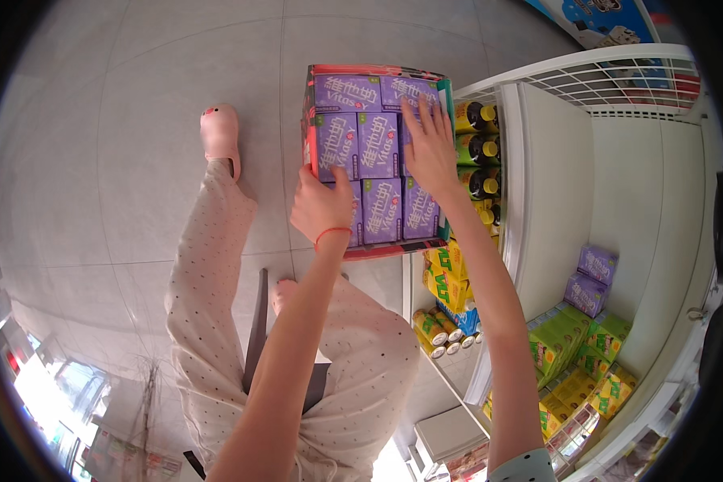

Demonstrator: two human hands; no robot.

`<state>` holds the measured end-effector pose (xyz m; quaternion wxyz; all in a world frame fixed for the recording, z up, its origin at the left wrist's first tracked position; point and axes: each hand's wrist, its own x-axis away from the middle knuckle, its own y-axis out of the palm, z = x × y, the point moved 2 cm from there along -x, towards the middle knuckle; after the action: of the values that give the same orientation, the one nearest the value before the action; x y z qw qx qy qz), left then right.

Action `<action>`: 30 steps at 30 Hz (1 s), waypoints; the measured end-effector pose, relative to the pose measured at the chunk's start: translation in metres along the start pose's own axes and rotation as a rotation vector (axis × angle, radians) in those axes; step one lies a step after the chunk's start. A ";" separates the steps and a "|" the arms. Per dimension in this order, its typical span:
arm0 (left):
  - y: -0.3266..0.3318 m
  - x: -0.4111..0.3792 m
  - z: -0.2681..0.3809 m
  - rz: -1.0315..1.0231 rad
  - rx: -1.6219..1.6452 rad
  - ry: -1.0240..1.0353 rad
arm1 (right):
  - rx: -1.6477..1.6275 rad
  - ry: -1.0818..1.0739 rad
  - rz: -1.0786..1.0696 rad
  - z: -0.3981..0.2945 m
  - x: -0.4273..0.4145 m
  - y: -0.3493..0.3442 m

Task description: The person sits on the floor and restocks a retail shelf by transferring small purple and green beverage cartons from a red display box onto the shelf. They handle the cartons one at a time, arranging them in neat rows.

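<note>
An open red-and-black cardboard case (391, 248) is held in front of me, above the grey tiled floor. Several purple Vitasoy drink packs (378, 146) fill it, close together in rows. My left hand (322, 202) grips the case's left wall, with its thumb over the top of the packs. A red string circles that wrist. My right hand (428, 147) lies palm down on the packs along the right side, fingers slightly spread, its fingertips on the upper right pack. It partly hides the packs beneath.
On my right stands a white shelving unit (554, 181) with a wire basket (644, 75). Its shelves hold yellow-capped bottles (479, 150), yellow drink packs (446, 280), cans (431, 328), green packs (554, 340) and two stacked purple packs (587, 295). My legs (211, 241) are below.
</note>
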<state>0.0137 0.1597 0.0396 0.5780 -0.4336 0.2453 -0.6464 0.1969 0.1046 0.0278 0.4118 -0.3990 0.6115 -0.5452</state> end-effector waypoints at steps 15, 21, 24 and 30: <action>0.000 0.001 0.002 -0.031 -0.072 0.011 | -0.694 0.196 -0.118 -0.032 0.024 -0.062; 0.000 -0.007 -0.007 0.002 -0.073 0.058 | -0.087 0.426 0.266 0.079 0.119 -0.229; 0.002 -0.003 -0.007 -0.049 -0.068 0.063 | 0.249 0.895 0.154 0.162 0.193 -0.270; 0.004 0.005 -0.004 -0.054 -0.075 0.080 | 0.328 1.307 -0.327 0.287 0.302 -0.252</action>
<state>0.0128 0.1536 0.0352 0.5334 -0.4354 0.2803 -0.6688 0.3726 -0.2974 0.2393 -0.0734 -0.0083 0.5760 -0.8141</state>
